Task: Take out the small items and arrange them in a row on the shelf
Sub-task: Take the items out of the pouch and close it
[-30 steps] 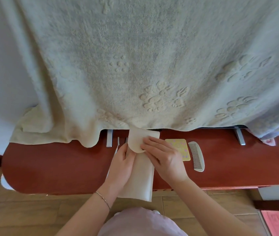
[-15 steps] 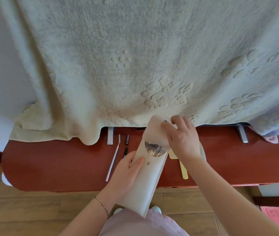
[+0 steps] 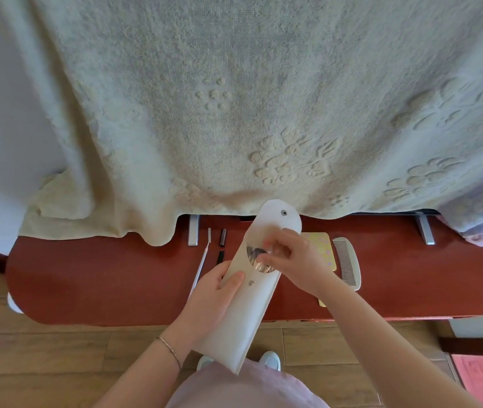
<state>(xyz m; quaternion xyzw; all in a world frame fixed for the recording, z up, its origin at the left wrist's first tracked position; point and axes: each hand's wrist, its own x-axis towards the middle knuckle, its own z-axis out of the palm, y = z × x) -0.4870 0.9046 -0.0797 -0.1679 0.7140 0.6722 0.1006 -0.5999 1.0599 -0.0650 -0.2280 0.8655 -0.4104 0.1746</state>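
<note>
On the far left of the red shelf, a thin white stick and 2 small dark pieces lie already set out, just beside the white pouch. The left hand grips that pouch at its middle, thumb pressed by the lower snap, same hold as 0.5 s ago. And here's the change: the flap, which the right hand was lifting a moment back, now stands fully open, and those fingers have dipped into the mouth, curled among the metal tools inside. Whether they have pinched 1 yet, I cannot tell. Next item looks ready to come out. Further right, a yellow card and a comb wait on the shelf.
</note>
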